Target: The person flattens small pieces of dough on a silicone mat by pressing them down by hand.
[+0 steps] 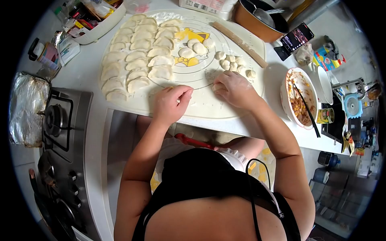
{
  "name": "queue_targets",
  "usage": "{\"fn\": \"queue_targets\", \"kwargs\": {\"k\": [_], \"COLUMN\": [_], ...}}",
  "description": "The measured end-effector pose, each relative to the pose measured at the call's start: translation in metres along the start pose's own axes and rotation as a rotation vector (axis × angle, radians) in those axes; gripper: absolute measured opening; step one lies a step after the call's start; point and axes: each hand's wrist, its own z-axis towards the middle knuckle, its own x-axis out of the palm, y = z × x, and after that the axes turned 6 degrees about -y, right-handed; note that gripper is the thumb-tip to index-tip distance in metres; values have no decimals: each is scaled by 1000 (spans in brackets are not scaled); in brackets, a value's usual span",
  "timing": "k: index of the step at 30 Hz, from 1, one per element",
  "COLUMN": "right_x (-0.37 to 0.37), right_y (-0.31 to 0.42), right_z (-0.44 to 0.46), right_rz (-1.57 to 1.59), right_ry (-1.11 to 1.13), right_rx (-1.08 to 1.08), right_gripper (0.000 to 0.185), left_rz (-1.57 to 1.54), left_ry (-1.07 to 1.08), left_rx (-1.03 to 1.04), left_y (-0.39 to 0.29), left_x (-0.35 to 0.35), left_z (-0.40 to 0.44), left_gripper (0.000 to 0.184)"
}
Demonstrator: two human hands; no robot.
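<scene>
My left hand (173, 102) is curled closed at the front edge of the pale dough mat (201, 105). Whatever its fingers may hold is hidden. Flour dusts my right hand (235, 89), whose bent fingers come down over a small piece of dough (217, 86) on the mat. Just beyond that hand lie several small dough balls (230, 58). Flattened dough rounds (193, 49) rest on the mat's yellow cartoon print. Rows of folded dumplings (137, 54) cover the mat's left side. A wooden rolling pin (240, 44) lies slantwise at the back right.
On the right stands a white bowl of filling (295, 80) with black chopsticks (307, 110). A phone (296, 39) is propped behind it, near an orange-brown pot (255, 20). A gas stove (66, 132) sits left, below a white basket of packets (102, 28).
</scene>
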Motion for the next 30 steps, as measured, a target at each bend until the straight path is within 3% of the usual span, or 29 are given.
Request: {"fn": "queue_targets", "kwargs": {"k": [3, 5, 9, 12, 14, 18, 21, 27, 29, 30], "right_x": [-4, -11, 0, 1, 1, -7, 1, -5, -11, -8], "right_y": [5, 23, 12, 3, -1, 13, 1, 1, 15, 13], "right_z": [-2, -4, -1, -3, -4, -7, -6, -7, -10, -9], "right_rz": [27, -76, -25, -5, 73, -19, 75, 88, -148, -148], "right_ry": [-73, -169, -54, -10, -107, -193, -64, -134, -114, -115], "right_rx": [-112, 2, 60, -15, -207, -66, -34, -249, -47, -47], "right_gripper": [35, 31, 29, 35, 34, 29, 31, 32, 34, 34], "left_rz": [-19, -10, -38, -51, -49, -14, -51, -28, -52, -53], "left_ry": [4, -11, -62, -51, -66, 1, -68, -74, -78, -78], "left_rx": [-23, -1, -27, -42, -14, -8, -25, -6, -11, -10], "left_y": [0, 3, 1, 0, 2, 2, 2, 3, 3, 3], "left_x": [1, 3, 5, 5, 6, 2, 6, 6, 6, 7], "left_z": [1, -1, -1, 0, 0, 0, 0, -1, 0, -1], "left_gripper": [9, 10, 7, 7, 7, 10, 7, 7, 7, 7]}}
